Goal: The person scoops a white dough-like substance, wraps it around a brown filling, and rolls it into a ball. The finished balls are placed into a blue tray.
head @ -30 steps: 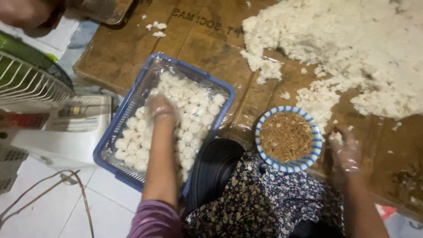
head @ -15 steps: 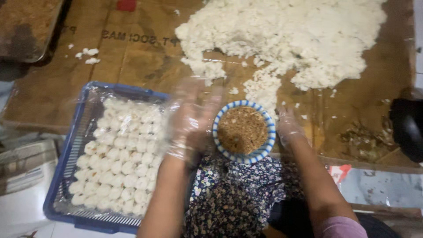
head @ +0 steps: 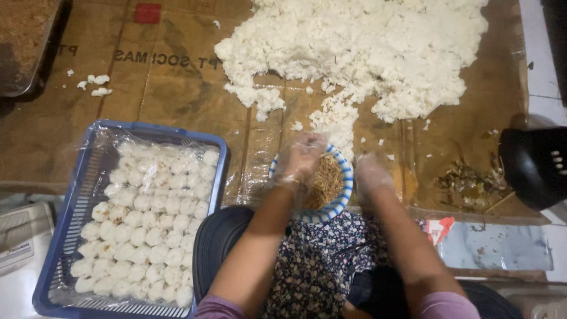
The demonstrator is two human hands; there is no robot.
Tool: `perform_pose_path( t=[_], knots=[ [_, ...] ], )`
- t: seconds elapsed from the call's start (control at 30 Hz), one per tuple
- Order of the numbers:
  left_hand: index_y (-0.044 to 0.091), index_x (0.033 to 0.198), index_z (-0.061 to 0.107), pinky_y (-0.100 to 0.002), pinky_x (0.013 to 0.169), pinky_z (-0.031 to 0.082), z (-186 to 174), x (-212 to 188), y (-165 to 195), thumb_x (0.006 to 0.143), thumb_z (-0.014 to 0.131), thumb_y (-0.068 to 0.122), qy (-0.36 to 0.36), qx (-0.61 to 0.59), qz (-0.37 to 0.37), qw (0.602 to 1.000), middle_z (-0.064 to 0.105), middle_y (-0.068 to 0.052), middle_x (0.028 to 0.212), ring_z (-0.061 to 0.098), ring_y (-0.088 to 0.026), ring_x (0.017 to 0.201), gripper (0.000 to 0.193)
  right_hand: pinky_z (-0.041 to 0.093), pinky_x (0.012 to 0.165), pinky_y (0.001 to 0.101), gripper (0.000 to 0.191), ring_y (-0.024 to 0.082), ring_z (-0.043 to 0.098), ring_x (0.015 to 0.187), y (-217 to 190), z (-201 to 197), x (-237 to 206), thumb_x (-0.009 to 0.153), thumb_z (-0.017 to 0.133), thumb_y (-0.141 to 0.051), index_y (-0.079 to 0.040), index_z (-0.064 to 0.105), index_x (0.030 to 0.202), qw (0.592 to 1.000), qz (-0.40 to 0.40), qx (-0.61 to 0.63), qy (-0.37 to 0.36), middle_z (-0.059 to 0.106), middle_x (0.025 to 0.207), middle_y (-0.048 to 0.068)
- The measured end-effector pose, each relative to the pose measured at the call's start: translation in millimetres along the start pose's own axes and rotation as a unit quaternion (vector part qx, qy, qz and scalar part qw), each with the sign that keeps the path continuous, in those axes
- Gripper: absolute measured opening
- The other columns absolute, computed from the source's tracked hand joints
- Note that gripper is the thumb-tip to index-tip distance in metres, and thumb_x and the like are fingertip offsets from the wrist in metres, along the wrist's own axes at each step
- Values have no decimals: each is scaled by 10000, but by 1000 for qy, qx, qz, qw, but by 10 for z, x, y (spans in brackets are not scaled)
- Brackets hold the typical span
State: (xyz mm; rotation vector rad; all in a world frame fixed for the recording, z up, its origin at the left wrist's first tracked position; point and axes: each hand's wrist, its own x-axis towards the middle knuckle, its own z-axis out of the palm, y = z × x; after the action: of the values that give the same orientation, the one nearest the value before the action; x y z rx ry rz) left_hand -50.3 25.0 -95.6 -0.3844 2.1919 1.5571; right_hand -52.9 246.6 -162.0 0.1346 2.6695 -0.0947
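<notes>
The left hand (head: 301,158) has come away from the blue basket (head: 65,236) of rice balls (head: 147,218) and now dips loosely curled fingers into the bowl (head: 345,192) of brown filling. The right hand (head: 371,174) rests just beside the bowl, below the rice heap (head: 366,53); its blurred fingers look empty, so a fresh ball seems to be starting.

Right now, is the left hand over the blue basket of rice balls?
No, the left hand is over the blue-rimmed bowl of brown filling, clear of the blue basket.

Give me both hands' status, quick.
Left hand: gloved, over the bowl of brown filling; grip cannot be told.
Right hand: gloved, beside the bowl, apparently empty.
</notes>
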Motion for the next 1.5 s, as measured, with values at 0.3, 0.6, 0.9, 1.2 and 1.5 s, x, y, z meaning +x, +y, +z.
perform_pose_path(
  t=[0.3, 0.6, 0.9, 1.2, 1.5],
  knots=[
    [79, 1302, 662, -390, 988, 515, -92, -114, 30, 980, 567, 474, -47, -271, -14, 961, 738, -120, 1232, 697, -240, 1088, 518, 583, 940, 436, 326, 335, 707, 1056, -828, -834, -835, 854, 520, 38, -93, 676, 1109, 967, -179, 87, 157, 721, 1106, 188],
    [56, 1240, 694, -354, 786, 594, -179, -258, 73, 999, 502, 502, -85, -468, -112, 872, 742, -114, 1084, 697, -216, 940, 542, 527, 913, 540, 267, 401, 672, 1039, -1326, -827, -981, 1063, 512, -268, -169, 604, 1292, 985, -138, 70, 82, 723, 1122, 180],
    [13, 1236, 670, -295, 703, 614, -83, 196, -157, 892, 734, 145, 35, -507, 0, 861, 738, -97, 1017, 737, -156, 840, 374, 525, 981, 508, 327, 410, 660, 1137, -1282, -406, -911, 946, 619, -308, -112, 652, 1206, 992, -56, 106, 31, 680, 1228, 235],
    [62, 1157, 736, -296, 691, 602, 11, 238, -193, 898, 750, 119, 80, -347, 63, 932, 780, -96, 1001, 727, -163, 808, 266, 518, 922, 507, 463, 436, 654, 1047, -1311, -73, -528, 893, 665, -344, -99, 592, 1280, 982, -98, 156, -47, 674, 1138, 273],
    [45, 1087, 774, -298, 812, 531, 139, 317, -373, 869, 683, 142, 62, -147, 71, 985, 746, -98, 1082, 691, -196, 915, 255, 600, 772, 364, 136, 283, 739, 843, -917, -373, -758, 879, 723, -149, -54, 737, 975, 819, -163, 463, 295, 743, 968, 153]
  ],
)
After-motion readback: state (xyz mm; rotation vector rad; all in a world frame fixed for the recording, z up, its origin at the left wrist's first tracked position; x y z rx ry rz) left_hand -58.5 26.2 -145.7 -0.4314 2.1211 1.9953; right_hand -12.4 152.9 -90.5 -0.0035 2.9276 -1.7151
